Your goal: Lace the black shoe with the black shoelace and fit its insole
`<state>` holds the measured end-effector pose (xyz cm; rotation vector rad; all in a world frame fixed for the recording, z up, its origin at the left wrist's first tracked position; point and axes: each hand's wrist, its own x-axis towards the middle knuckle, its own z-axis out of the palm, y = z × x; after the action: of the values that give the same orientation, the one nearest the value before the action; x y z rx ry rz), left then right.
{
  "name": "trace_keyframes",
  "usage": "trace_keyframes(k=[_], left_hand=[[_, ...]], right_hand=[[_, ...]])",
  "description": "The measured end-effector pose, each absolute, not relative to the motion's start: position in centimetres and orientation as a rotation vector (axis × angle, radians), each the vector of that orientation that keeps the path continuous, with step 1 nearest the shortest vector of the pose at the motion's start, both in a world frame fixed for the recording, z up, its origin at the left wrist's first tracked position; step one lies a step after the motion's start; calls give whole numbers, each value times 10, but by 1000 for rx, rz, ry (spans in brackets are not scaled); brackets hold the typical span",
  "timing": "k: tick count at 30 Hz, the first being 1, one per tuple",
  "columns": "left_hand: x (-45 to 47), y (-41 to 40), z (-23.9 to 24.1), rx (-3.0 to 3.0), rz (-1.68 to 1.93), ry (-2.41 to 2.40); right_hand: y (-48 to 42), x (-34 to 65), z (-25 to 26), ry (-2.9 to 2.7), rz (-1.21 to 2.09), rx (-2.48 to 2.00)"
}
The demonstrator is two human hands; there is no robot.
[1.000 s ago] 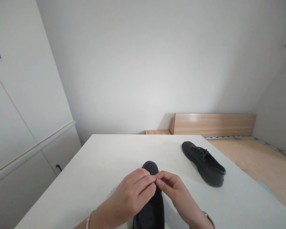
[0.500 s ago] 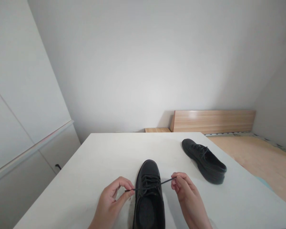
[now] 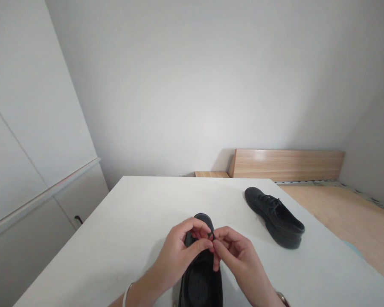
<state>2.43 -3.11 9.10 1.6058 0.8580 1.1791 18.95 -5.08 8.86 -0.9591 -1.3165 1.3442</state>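
Note:
A black lace-up shoe (image 3: 200, 283) lies on the white table with its toe pointing away from me and its opening towards me. Over its lacing my left hand (image 3: 185, 245) and my right hand (image 3: 233, 251) meet, fingertips almost touching. Both are closed in a pinch on the dark shoelace (image 3: 211, 235), a short loop of which shows between them. My hands cover most of the lacing and part of the shoe's upper.
The other black shoe (image 3: 275, 217), its lace tied, stands towards the right side of the white table (image 3: 141, 204). Beyond the table's right edge is a bed (image 3: 333, 198) with a wooden headboard (image 3: 288, 163). White cabinets (image 3: 51, 221) stand at the left.
My hands have come together over the shoe. Before, they were apart on either side, each pulling one lace end outward. Both shoes have stayed in place.

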Motion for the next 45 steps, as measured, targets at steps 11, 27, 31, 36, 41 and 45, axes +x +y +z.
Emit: trace_keyframes(k=[11,27,31,36,41,45], left_hand=[[29,-34,79,1561,943,887],[32,-42,89,2061,811,988],[33,-40,87,2017,889,948],[28,-36,86,1909,946,915],[23,-34,81,1642,895,920],[21,-32,77,1491,872,906]], right_hand=[[-50,193,83,-1292,879,-1022],[-46,200,92,-1886,568,-912],[-47,202,90,-1857,679,-984],[-49,210,82,-1751,663,-1109],[-58,222,82,-1878,460,-928],[-67,230,86,-2032,465,-828]])
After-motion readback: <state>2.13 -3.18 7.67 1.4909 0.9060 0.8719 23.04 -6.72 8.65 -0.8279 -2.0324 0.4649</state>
